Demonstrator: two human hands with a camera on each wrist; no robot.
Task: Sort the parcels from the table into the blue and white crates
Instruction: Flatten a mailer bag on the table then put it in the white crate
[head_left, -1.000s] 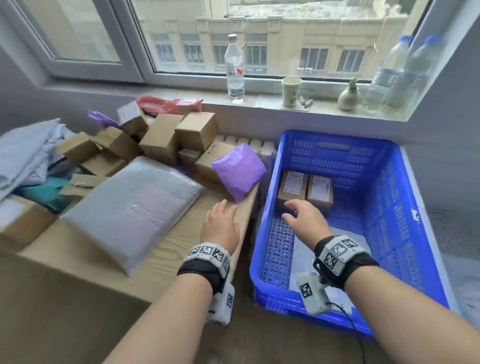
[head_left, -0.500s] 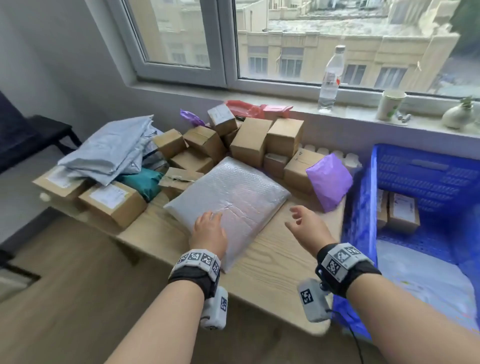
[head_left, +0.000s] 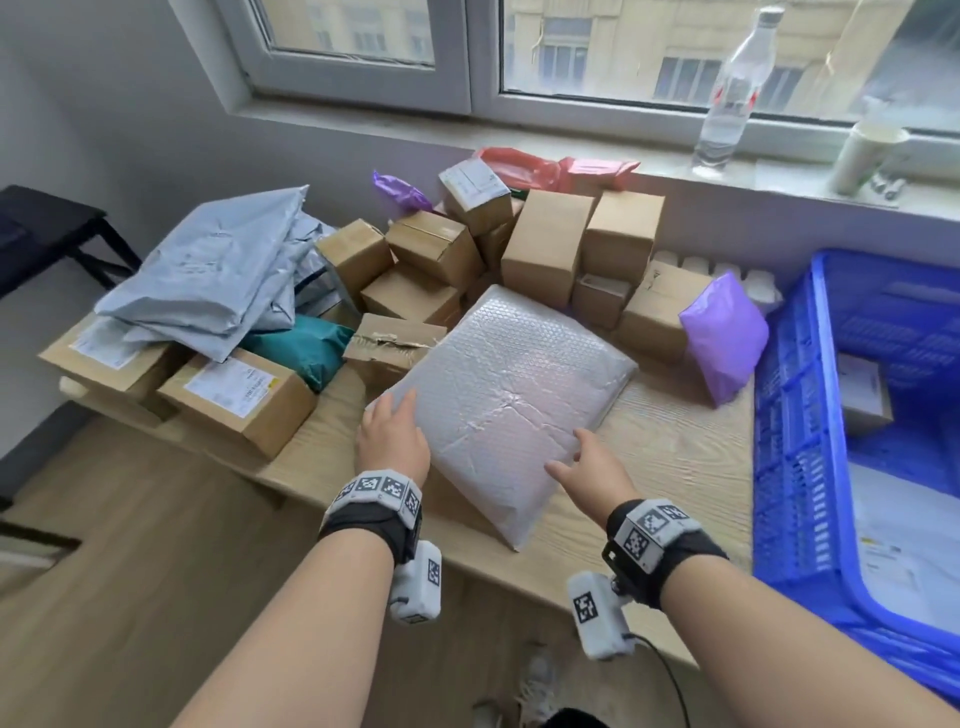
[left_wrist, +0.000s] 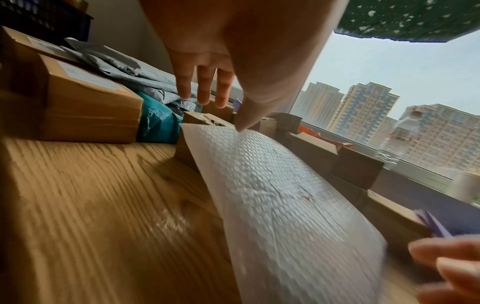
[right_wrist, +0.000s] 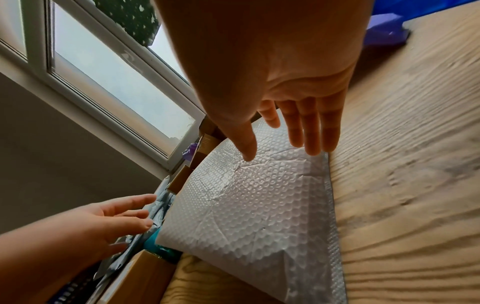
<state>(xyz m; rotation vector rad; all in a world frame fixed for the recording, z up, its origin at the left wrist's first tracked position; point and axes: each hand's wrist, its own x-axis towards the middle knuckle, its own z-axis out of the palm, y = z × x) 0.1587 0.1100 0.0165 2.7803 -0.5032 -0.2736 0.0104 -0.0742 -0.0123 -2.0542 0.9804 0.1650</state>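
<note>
Bubble-wrap parcel lies on my table. My left hand and right hand flank it, fingers spread, gripping nothing.

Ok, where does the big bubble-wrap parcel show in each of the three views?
Head: bubble-wrap parcel centre, between both hands.
Left wrist: parcel centre to lower right, under the left hand.
Right wrist: parcel centre, under the right hand.
Shared landmark: teal bag just beyond the parcel's left-hand side.
</note>
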